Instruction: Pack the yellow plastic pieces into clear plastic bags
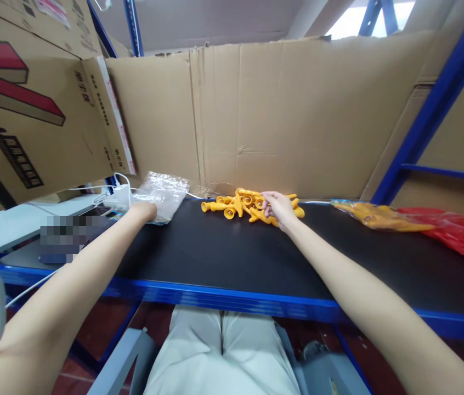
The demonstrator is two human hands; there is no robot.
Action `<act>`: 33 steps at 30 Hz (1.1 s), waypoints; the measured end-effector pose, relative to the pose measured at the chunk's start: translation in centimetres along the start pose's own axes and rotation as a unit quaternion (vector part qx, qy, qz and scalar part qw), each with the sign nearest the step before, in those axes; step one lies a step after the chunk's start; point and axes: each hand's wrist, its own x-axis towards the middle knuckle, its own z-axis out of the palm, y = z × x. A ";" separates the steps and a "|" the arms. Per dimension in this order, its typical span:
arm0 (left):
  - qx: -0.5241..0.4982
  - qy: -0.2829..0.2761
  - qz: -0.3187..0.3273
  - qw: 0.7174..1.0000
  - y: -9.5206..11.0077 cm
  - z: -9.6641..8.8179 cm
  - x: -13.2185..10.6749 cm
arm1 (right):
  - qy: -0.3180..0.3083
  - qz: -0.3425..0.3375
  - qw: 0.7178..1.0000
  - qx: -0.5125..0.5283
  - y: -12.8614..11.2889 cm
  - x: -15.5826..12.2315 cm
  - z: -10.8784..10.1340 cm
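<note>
My left hand (146, 210) is closed at the lower left part of a clear plastic bag (164, 195); its fingertips are mostly hidden. The bag stands crumpled above the black tabletop (215, 258). Further right lies a loose heap of yellow plastic pieces (238, 203) with long stems and round, cup-like ends. My right hand (278, 208) reaches into the right side of this heap, fingers curled and pinching one yellow piece near its end. Other yellow pieces lie under and beside that hand.
To the right are a bag of yellow pieces (374, 215) and a bag of red pieces (458, 227). Cardboard (298, 115) walls the back. A white plug with cables (120, 196) lies left, above a pixelated patch. A blue rail (232, 299) edges the table.
</note>
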 end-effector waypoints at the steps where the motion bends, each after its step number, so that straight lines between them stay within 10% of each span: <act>1: -0.001 -0.015 -0.004 1.000 -0.1 -0.1 0.3 | -0.006 0.015 1.000 -0.012 0.1 0.0 -0.1; 7: -0.035 -0.107 -0.002 0.994 1.1 -1.7 0.3 | -0.069 0.073 0.990 -0.094 1.4 -0.1 -0.2; 13: -0.044 -0.037 0.144 0.988 4.4 -1.5 -1.7 | -0.077 0.071 0.990 -0.097 2.2 0.1 0.0; 21: 0.001 -0.005 0.094 0.996 6.7 -0.8 -1.3 | -0.083 0.077 0.985 -0.129 1.2 0.1 0.0; 27: -0.063 0.040 0.195 0.978 11.0 -1.7 -1.3 | -0.016 0.020 0.975 -0.223 -2.6 2.9 -4.1; 29: -0.083 0.025 0.181 0.980 12.5 -2.0 -1.4 | 0.055 -0.030 0.929 -0.364 -3.6 4.2 -7.4; 33: -0.105 0.021 0.145 0.984 14.3 -2.1 -1.2 | 0.146 -0.037 0.741 -0.654 -3.5 5.7 -14.8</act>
